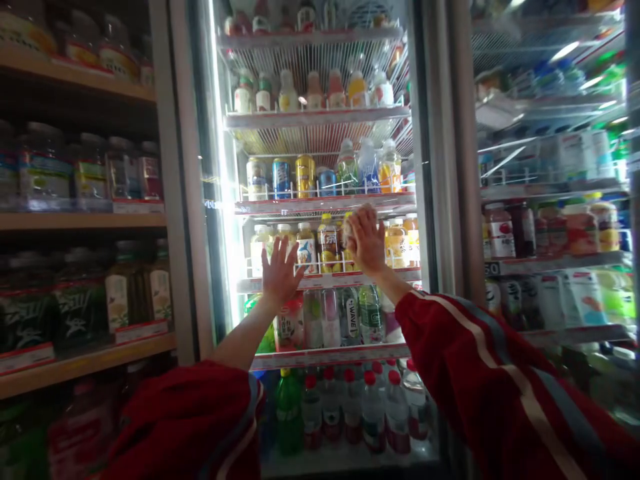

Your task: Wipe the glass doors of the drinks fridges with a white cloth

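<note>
I face an open drinks fridge (320, 117) with several wire shelves of bottles and cans. My left hand (280, 270) is raised with fingers spread, in front of the yellow-capped bottles (306, 248) on the middle shelf, holding nothing. My right hand (367, 241) reaches onto the same shelf and is wrapped round a bottle (350, 233) there; its label is hidden behind the hand. Both arms wear red sleeves with pale stripes. Clear water bottles (350, 315) stand on the shelf just under my hands.
Red-capped bottles (370, 407) and a green bottle (289, 413) fill the bottom shelf. Cans (305, 175) sit on the shelf above my hands. Wooden shelves (83, 220) with jars and bottles stand at the left. A second fridge with a glass door (550, 200) is at the right.
</note>
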Action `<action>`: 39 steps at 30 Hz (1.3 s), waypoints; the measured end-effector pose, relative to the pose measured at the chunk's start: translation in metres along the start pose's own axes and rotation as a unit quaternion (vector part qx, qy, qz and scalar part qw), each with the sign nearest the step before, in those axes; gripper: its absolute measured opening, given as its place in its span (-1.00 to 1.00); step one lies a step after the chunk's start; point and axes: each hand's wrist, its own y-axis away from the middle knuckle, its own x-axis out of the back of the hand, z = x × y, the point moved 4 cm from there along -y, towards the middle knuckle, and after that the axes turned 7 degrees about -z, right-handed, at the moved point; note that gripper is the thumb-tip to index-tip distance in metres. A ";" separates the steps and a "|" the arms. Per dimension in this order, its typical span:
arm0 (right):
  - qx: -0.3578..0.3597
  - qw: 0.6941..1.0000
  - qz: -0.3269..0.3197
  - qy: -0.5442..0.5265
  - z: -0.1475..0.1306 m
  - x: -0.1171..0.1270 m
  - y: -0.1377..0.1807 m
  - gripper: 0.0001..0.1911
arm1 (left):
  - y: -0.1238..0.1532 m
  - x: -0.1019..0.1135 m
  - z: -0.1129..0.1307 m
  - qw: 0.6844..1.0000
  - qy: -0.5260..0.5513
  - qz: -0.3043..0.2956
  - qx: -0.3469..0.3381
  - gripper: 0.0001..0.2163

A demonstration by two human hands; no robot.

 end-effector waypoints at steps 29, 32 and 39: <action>0.009 0.999 0.016 -0.048 -0.059 -0.023 -0.017 -0.44 | 0.046 0.024 -0.076 0.994 -0.035 -0.011 0.099 -0.47; 0.018 0.998 0.011 -0.059 -0.077 -0.029 -0.025 -0.45 | 0.052 0.028 -0.086 0.993 -0.048 -0.026 0.109 -0.48; 0.194 0.976 -0.071 -0.062 -0.171 -0.051 0.004 -0.53 | 0.066 0.032 -0.101 0.990 -0.060 -0.023 0.122 -0.48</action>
